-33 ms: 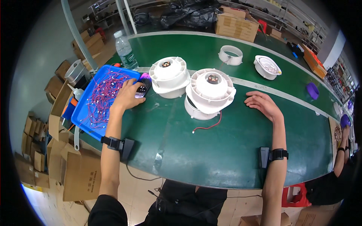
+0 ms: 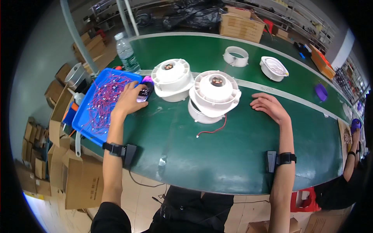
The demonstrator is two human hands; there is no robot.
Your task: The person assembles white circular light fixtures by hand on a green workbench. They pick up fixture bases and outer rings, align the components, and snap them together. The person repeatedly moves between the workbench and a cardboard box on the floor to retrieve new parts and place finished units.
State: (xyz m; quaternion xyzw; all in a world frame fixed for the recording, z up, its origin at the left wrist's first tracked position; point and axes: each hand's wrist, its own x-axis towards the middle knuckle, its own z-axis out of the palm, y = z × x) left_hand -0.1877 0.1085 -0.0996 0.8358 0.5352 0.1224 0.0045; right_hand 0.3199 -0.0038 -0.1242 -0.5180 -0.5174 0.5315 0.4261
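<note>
My left hand (image 2: 129,100) touches a dark phone (image 2: 144,92) with a lit screen, its thumb and fingers spread apart. Beside it, red and purple wires with small white plugs fill a blue tray (image 2: 82,120). A round white fan housing (image 2: 172,80) stands right of the phone. Nearer the middle, a second white fan housing (image 2: 216,95) leans on a white ring (image 2: 201,114), and a red wire (image 2: 213,132) with a white plug trails from it. Right of that, my right hand (image 2: 271,107) is held over the green table, fingers loosely curved and apart, nothing in it.
A water bottle (image 2: 127,54) stands behind the tray. Farther back lie another white ring (image 2: 236,57), a white oval housing (image 2: 274,68) and a purple ring (image 2: 321,92). Cardboard boxes (image 2: 83,182) crowd the left floor. A co-worker's arm (image 2: 351,155) shows at far right.
</note>
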